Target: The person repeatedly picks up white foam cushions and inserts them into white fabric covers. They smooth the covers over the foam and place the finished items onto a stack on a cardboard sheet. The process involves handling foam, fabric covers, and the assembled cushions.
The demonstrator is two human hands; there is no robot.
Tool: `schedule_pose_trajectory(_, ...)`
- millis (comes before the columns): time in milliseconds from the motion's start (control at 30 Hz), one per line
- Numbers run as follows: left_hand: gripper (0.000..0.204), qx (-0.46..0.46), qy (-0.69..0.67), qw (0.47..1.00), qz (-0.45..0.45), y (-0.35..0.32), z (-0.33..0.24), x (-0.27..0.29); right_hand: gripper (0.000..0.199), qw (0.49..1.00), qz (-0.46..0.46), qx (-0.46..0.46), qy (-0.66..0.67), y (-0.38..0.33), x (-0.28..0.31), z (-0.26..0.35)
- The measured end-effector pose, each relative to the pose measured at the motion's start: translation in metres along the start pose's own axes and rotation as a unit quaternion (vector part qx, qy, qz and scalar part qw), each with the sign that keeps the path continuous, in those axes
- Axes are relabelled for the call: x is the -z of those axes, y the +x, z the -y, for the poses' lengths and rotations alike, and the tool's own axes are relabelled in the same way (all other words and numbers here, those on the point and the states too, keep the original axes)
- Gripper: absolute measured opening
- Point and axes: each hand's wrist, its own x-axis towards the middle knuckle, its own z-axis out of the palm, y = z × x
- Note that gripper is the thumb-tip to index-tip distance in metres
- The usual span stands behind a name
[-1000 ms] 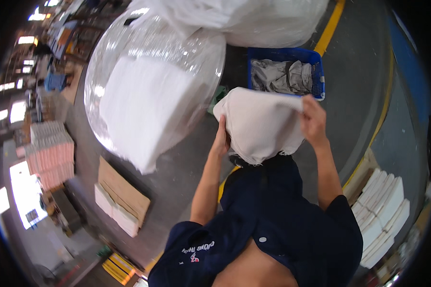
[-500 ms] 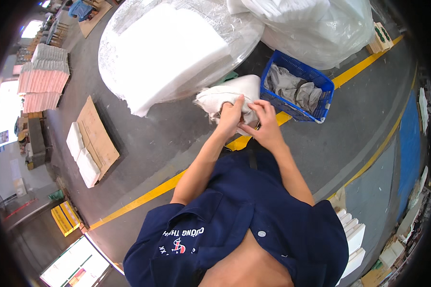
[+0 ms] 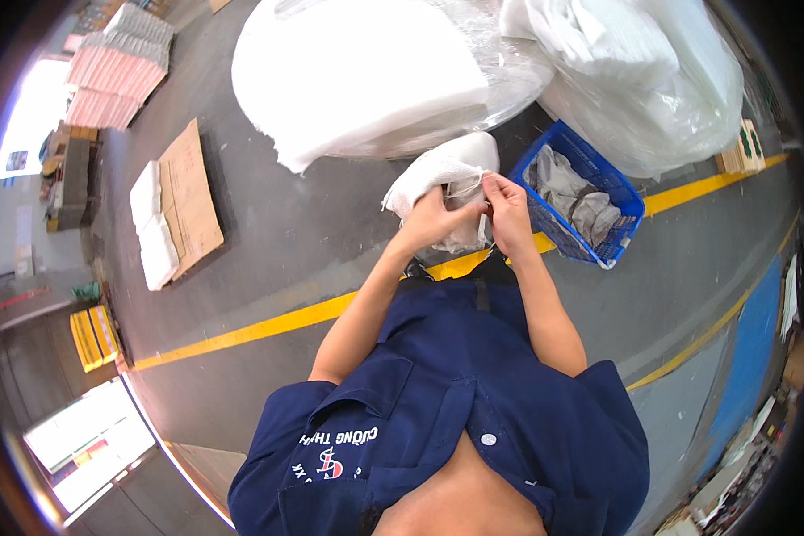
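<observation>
I hold a white cloth piece (image 3: 447,174) bunched up in front of me with both hands. My left hand (image 3: 433,219) grips it from below on the left side. My right hand (image 3: 507,205) pinches its edge on the right, fingers closed on the fabric. Just right of my hands stands a blue plastic basket (image 3: 603,183) with grey and white cloth pieces inside. Beyond the cloth lies a big clear plastic bag (image 3: 375,71) full of white material.
A second bulging clear bag (image 3: 652,80) of white stuff sits at the upper right. Flattened cardboard (image 3: 192,196) and a white stack (image 3: 152,228) lie on the grey floor to the left. Yellow floor lines (image 3: 268,326) cross under me. Pink stacks (image 3: 116,67) stand at far left.
The cloth, held spread open and high a second ago, is now bunched lower between my hands. The view has swung, so the bags and basket sit differently in the picture.
</observation>
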Motion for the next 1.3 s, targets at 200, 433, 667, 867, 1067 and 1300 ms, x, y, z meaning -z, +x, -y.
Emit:
schedule_pose_trajectory(200,0.030,0.109,-0.085,0.989,0.043,-0.022,0.017,0.011,0.025,0.993,-0.016,0.099,-0.070,0.034,-0.018,0.009)
schedule_pose_trajectory(433,0.031,-0.050,0.053,0.970,-0.230,-0.044,0.004,0.095,0.023,0.976,-0.050,0.099,-0.188,0.049,0.026,0.118)
schedule_pose_trajectory(667,0.026,0.082,0.125,0.942,-0.301,-0.072,0.027,0.206,0.035,0.724,-0.123,0.202,-0.648,0.050,0.074,0.198)
schedule_pose_trajectory(867,0.021,0.172,-0.179,0.904,-0.347,-0.109,0.059,0.207,0.030,0.841,-0.167,0.155,-0.490,0.049,0.114,0.182)
schedule_pose_trajectory(1067,0.014,0.222,-0.346,0.856,-0.313,-0.135,0.094,0.140,0.019,0.946,-0.210,0.173,-0.174,0.057,0.160,0.165)
schedule_pose_trajectory(1300,0.036,0.124,-0.623,0.717,-0.286,-0.096,0.072,0.142,0.028,0.945,-0.236,0.129,-0.188,0.047,0.159,0.179)
